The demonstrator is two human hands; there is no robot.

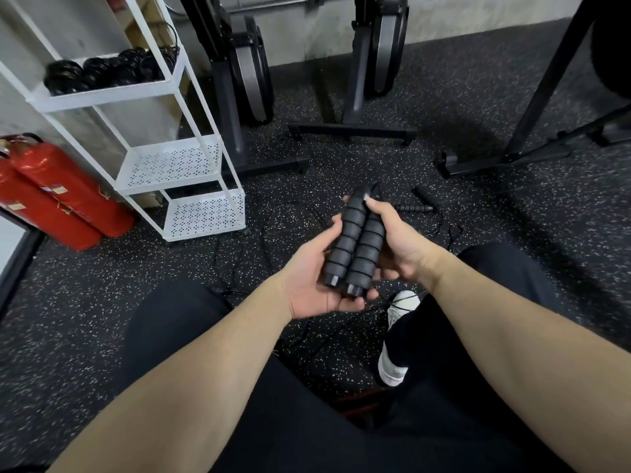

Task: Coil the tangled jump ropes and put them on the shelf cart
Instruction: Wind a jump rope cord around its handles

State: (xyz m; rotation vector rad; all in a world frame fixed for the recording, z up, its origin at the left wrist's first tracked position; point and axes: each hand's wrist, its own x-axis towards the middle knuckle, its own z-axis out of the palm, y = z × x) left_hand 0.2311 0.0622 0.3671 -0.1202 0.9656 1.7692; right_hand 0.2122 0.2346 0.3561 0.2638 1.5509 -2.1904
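Note:
Two black ribbed foam jump rope handles (355, 245) lie side by side between my hands, above my lap. My left hand (314, 278) cups them from below, fingers curled under the lower ends. My right hand (392, 240) grips them from the right, thumb near their top ends. Their thin black cord (273, 230) trails in loose loops over the floor ahead. Another rope's black handles (421, 203) lie on the floor just beyond my hands. The white shelf cart (177, 162) stands at the left, with several coiled black ropes (109, 70) on its upper shelf.
Two red fire extinguishers (58, 196) lie beside the cart at the far left. Black exercise machine stands (355, 128) and a rack leg (505, 158) line the speckled rubber floor ahead. My white shoe (399, 336) shows between my dark-trousered legs.

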